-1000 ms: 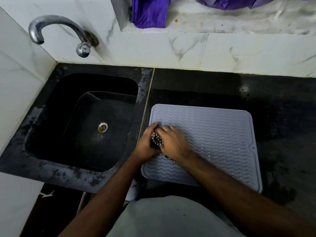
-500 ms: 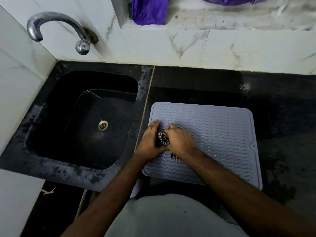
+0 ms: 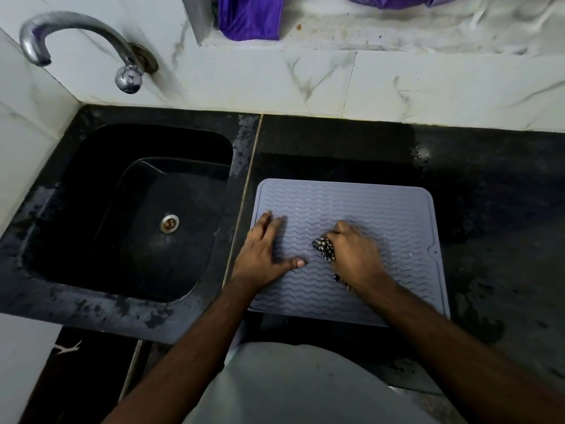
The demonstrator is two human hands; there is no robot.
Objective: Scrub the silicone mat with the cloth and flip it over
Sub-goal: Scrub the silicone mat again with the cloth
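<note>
A pale grey silicone mat [image 3: 382,209] with wavy ridges lies flat on the black counter, right of the sink. My left hand [image 3: 263,252] rests flat on the mat's left part, fingers straight and thumb spread. My right hand [image 3: 354,255] is near the mat's middle, curled round a bunched black-and-white patterned cloth [image 3: 324,249] and pressing it on the mat. Most of the cloth is hidden under that hand; a bit shows below the wrist.
A black sink [image 3: 128,209] with a metal drain sits to the left, a chrome tap [image 3: 76,41] above it. White marble tiles back the counter [image 3: 489,185], which looks wet. Purple fabric [image 3: 250,16] hangs on the ledge behind. The counter's front edge is near my body.
My right hand has slid the cloth rightward from the mat's left part to near its middle. My left hand has let go of the cloth and now lies flat on the mat.
</note>
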